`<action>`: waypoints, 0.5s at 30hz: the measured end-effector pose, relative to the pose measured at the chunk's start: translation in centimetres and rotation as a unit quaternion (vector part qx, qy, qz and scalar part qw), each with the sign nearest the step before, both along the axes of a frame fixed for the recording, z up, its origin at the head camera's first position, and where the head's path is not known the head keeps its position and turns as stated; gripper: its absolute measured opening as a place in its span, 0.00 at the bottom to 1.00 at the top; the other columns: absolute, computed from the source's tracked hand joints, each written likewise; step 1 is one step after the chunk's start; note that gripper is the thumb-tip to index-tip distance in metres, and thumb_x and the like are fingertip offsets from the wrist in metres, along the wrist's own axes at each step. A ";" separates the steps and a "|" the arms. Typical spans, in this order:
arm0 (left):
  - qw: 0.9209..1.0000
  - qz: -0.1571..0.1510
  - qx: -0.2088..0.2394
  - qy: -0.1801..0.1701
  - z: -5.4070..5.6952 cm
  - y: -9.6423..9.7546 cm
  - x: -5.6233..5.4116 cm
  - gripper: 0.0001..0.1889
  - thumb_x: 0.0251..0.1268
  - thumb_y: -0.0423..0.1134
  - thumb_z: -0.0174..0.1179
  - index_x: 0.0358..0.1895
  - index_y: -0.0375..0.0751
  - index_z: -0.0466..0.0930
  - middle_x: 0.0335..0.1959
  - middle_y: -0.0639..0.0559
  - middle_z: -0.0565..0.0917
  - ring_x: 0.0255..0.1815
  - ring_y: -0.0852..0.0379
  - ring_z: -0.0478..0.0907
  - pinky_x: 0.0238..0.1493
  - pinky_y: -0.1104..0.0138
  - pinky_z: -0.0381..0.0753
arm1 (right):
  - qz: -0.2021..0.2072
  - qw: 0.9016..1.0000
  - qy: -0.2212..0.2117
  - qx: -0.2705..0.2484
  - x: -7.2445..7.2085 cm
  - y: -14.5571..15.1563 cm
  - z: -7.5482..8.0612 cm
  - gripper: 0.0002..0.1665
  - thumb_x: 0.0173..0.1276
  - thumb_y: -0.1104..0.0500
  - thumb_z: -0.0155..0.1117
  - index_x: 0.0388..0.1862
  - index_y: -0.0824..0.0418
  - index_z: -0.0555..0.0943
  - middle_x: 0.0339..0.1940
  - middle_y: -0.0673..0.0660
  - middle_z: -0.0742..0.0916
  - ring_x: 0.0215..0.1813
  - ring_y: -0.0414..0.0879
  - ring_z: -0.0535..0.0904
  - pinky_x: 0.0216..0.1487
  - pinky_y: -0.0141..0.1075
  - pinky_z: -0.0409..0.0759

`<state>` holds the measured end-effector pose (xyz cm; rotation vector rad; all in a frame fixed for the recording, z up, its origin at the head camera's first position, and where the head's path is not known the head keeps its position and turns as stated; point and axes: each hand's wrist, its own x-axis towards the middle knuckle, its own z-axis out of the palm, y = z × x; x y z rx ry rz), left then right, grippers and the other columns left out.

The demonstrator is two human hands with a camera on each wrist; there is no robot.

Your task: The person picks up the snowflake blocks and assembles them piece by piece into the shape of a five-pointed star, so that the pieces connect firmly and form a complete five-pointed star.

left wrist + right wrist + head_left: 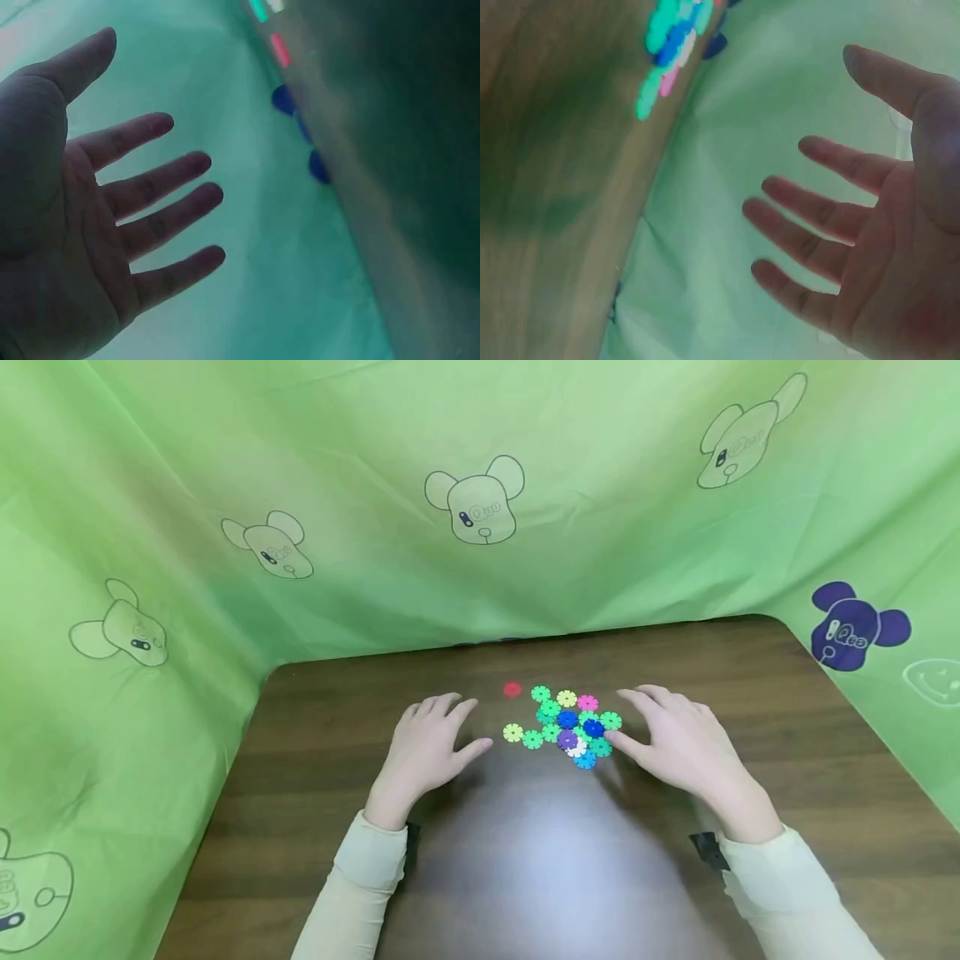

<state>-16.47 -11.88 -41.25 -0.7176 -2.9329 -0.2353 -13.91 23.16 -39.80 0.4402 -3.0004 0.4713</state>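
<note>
A loose cluster of notched plastic discs, shaped like small flowers, lies on the table between the hands. Several are green (532, 740), with blue discs (592, 728), a purple disc (567, 739), a white disc (577, 748) and a pink disc (587, 702) among them; some overlap. A red disc (512, 689) lies apart at the far left of the group. My left hand (429, 745) hovers left of the discs, fingers spread, holding nothing. On the other side my right hand (678, 739) is spread too, its thumb tip close to the right edge of the cluster. Both wrist views show bare palms.
The dark wood table (315, 843) spreads out under both arms. Green cloth (360, 585) printed with bear heads hangs along the table's back and sides. Dark straps circle both wrists at the cuffs.
</note>
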 end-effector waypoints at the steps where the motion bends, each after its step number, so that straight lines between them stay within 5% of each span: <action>1: 1.000 -0.006 -0.003 0.000 -0.1 0.2 -0.3 0.34 0.73 0.67 0.56 0.72 0.50 0.76 0.68 0.48 0.78 0.68 0.45 0.74 0.66 0.47 0.75 | 0.006 1.000 -0.001 0.001 -0.2 -0.2 -0.1 0.39 0.72 0.39 0.67 0.72 0.62 0.76 0.67 0.69 0.79 0.66 0.68 0.76 0.60 0.69 0.73; 7: 0.998 -0.039 -0.036 -0.023 -0.7 1.5 -2.2 0.29 0.72 0.63 0.61 0.67 0.50 0.81 0.60 0.51 0.84 0.59 0.50 0.81 0.53 0.53 0.84 | 0.058 0.997 -0.021 0.034 -1.6 -1.5 -1.6 0.32 0.69 0.45 0.72 0.64 0.63 0.82 0.51 0.61 0.87 0.46 0.55 0.86 0.38 0.53 0.86; 15: 0.991 -0.086 -0.083 -0.059 -1.1 4.0 -5.1 0.25 0.71 0.59 0.64 0.65 0.52 0.83 0.52 0.54 0.85 0.49 0.55 0.84 0.39 0.57 0.85 | 0.115 0.990 -0.022 0.074 -3.6 -3.3 -2.6 0.25 0.67 0.47 0.75 0.57 0.60 0.86 0.53 0.61 0.89 0.43 0.56 0.88 0.36 0.52 0.87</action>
